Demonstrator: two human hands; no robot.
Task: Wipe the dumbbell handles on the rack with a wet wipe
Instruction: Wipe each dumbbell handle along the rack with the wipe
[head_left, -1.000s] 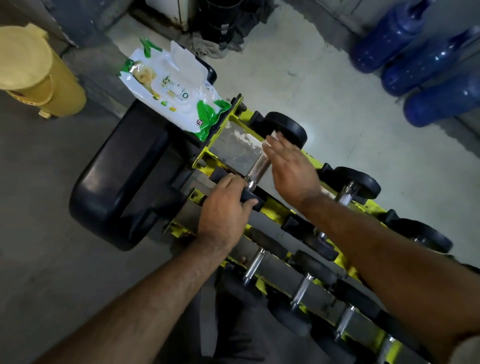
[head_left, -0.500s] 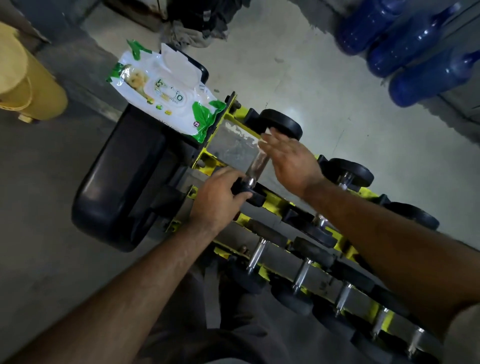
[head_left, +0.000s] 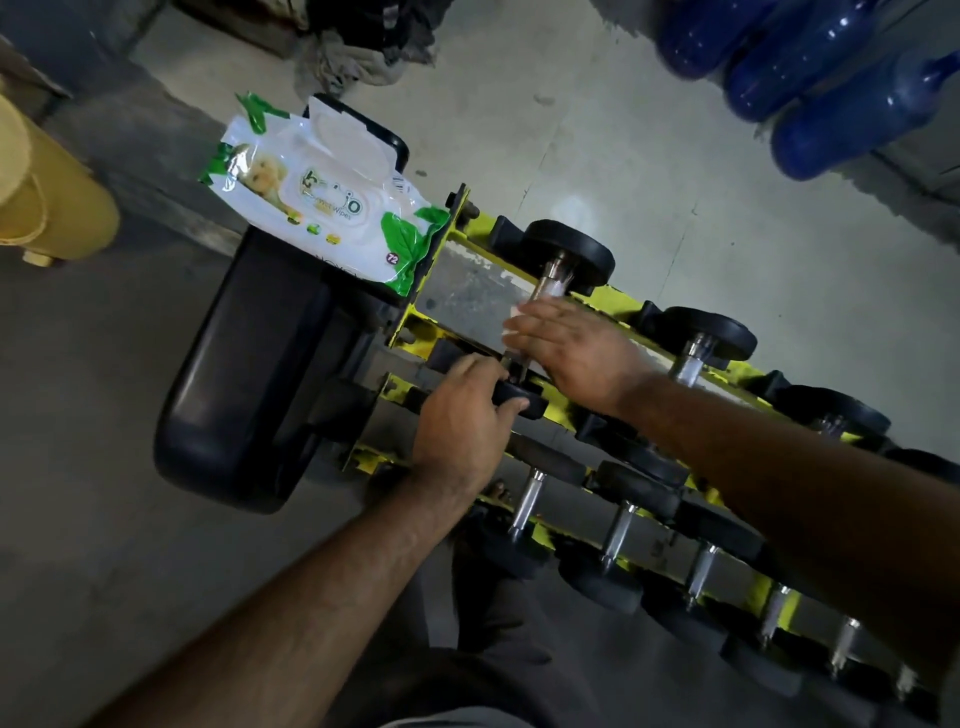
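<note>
Steadying the near head of the end dumbbell (head_left: 540, 312) on the yellow rack (head_left: 613, 306), the left hand (head_left: 462, 421) curls its fingers round that black weight. The right hand (head_left: 576, 348) presses a wet wipe (head_left: 514, 314) around the chrome handle, fingers wrapped over it. Heavy and rigid, the dumbbell should stay put; the limp, slick wipe needs firm pinching against the handle.

Dumbbell handle (head_left: 549, 280): shiny chromed metal.
Dumbbell heads (head_left: 571, 249): matt black.
Wipes pack (head_left: 322, 197): glossy plastic film.
</note>
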